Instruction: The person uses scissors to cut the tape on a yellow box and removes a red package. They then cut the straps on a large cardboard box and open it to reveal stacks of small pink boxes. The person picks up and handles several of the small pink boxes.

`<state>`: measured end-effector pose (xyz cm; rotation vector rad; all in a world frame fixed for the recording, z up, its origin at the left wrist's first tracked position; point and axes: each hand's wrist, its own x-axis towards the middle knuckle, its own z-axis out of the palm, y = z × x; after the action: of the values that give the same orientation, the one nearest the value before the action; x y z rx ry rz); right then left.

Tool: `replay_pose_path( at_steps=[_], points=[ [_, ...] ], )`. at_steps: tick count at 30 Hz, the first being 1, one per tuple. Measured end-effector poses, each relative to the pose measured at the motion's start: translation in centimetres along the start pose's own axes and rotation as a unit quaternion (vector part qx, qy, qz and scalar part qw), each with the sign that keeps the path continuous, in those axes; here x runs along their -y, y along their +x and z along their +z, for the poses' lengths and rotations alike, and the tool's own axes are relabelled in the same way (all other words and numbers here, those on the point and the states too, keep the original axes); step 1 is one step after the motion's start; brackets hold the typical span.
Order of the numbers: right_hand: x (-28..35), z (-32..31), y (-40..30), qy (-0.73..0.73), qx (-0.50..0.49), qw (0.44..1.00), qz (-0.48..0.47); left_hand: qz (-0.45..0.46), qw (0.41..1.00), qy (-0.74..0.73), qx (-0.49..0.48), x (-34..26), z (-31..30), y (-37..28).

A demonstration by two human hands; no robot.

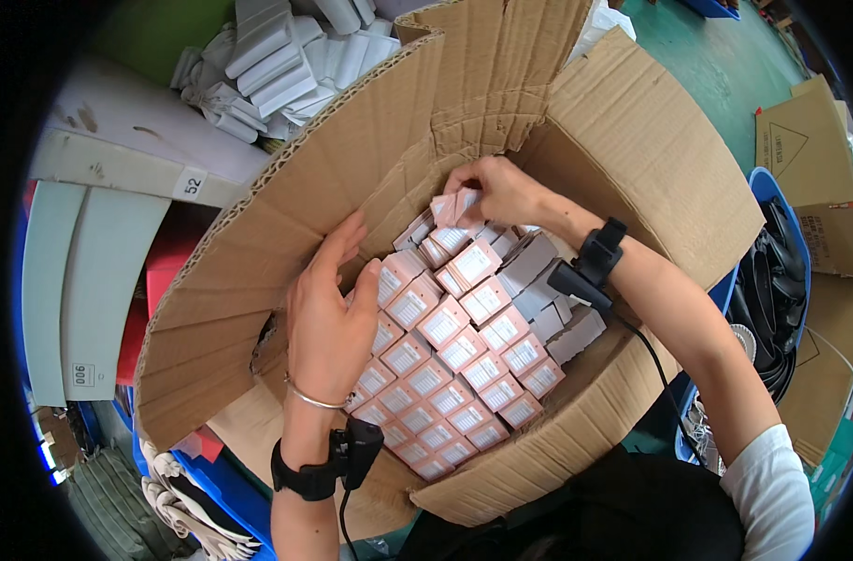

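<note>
A large corrugated cardboard carton (538, 459) stands before me with its flaps up. Rows of stacked pink tag-like cards (426, 382), each with a white printed label, fill much of its bottom. At the far end of the rows, my right hand (500, 193) pinches a small bunch of pink cards (454, 207) between thumb and fingers. My left hand (338, 308) is spread along the carton's left side, its thumb by the nearest stacks and its fingers near the cardboard wall. Plain grey-white stack sides (531, 266) show below my right wrist.
White wrapped bundles (279, 63) lie on a surface beyond the carton's left wall. A blue bin of black items (766, 280) stands at right, beside brown cartons (812, 154). Another blue bin with pale straps (195, 501) is at lower left. Cables (661, 357) hang from both wrist devices.
</note>
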<state>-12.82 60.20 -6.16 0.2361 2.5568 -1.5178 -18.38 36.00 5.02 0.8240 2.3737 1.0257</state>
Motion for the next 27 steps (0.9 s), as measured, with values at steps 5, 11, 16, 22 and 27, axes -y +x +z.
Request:
replay_pose_path(
  at_steps=[5, 11, 16, 22, 27],
  points=[
    [3.2, -2.1, -2.9, 0.142, -0.046, 0.989, -0.015, -0.045, 0.992, -0.103, 0.055, -0.2, -0.9, -0.5],
    [13.6, 0.2, -10.0, 0.258, 0.12, 0.958, -0.03, -0.286, 0.759, -0.546, 0.207, 1.1, -0.6, -5.7],
    [16.1, 3.1, -11.4, 0.134, 0.328, 0.935, -0.013, -0.314, 0.477, -0.736, 0.363, 1.0, 2.0, -11.5],
    [16.7, 5.4, -13.1, 0.129, 0.347, 0.929, -0.004, -0.273, 0.541, -0.726, 0.325, 2.2, 3.2, -15.6],
    [16.2, 5.8, -15.0, 0.091, 0.182, 0.971, -0.128, -0.235, 0.506, -0.79, 0.254, 1.6, 2.7, -15.6]
  ],
)
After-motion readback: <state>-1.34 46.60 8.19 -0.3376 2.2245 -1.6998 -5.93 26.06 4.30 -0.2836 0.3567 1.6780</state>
